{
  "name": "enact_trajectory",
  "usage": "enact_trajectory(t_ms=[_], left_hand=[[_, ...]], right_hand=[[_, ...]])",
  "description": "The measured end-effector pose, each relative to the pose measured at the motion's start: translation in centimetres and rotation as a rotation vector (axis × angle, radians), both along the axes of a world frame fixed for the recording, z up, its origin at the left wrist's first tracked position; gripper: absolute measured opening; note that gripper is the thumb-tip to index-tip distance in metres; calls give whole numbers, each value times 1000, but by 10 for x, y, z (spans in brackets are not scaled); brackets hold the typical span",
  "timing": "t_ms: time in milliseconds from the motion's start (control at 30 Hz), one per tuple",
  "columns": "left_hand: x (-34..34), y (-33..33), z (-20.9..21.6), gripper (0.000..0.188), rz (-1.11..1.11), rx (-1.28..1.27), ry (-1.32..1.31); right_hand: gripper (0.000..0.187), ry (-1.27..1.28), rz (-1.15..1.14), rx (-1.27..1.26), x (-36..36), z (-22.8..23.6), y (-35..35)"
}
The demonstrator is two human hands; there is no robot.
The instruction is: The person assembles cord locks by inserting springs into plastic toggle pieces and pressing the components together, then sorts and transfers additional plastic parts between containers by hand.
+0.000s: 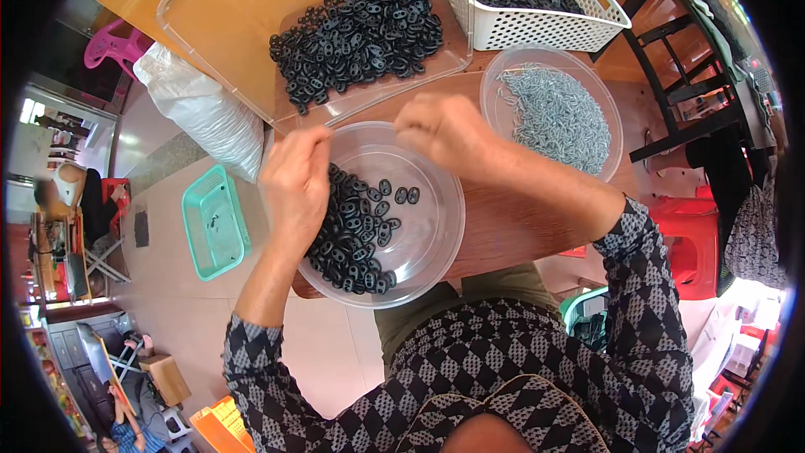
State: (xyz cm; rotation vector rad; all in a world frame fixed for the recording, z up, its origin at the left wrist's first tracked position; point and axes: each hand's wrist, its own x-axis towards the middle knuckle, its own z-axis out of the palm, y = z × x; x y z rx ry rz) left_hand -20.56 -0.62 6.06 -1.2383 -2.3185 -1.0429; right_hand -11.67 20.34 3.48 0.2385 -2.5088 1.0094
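My left hand (295,180) hovers over the left rim of a clear round plastic bowl (436,256), its fingers pinched together; whatever they grip is hidden. Above the bowl's far right edge is my right hand (449,130), curled closed and slightly blurred, with any small thing in it too unclear to name. Many black oval plastic pieces with two holes (348,256) are heaped along the bowl's left side. A few lie apart near its middle. Right of the bowl, a round clear tub (619,130) holds a pile of small silvery screws (558,117).
At the back, a clear rectangular bin (260,96) holds more black oval pieces (360,38). Beside it stands a white perforated basket (545,25) with dark parts. A full white sack (201,113) and a turquoise basket (239,243) are left of the wooden table (503,231).
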Motion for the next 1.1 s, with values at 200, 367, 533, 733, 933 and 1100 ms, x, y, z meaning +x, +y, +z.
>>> enact_trajectory(t_ms=[200,367,533,733,933,1100], left_hand=[[-39,78,-25,19,-140,-170,-13],[-58,115,-48,20,-183,-308,271],[-73,128,-57,14,-196,-427,322],[-77,129,-54,5,-198,-505,294],[-73,126,-55,6,-189,-481,236],[-72,119,-46,11,-171,-495,53]], right_hand=[[12,-169,-185,-121,-8,1,37],[14,-253,-210,-208,-4,12,45],[13,-243,-185,-229,-4,12,50],[13,-242,-162,-280,1,18,50],[13,-206,-162,-287,13,24,60],[14,-161,-174,-339,24,21,69]])
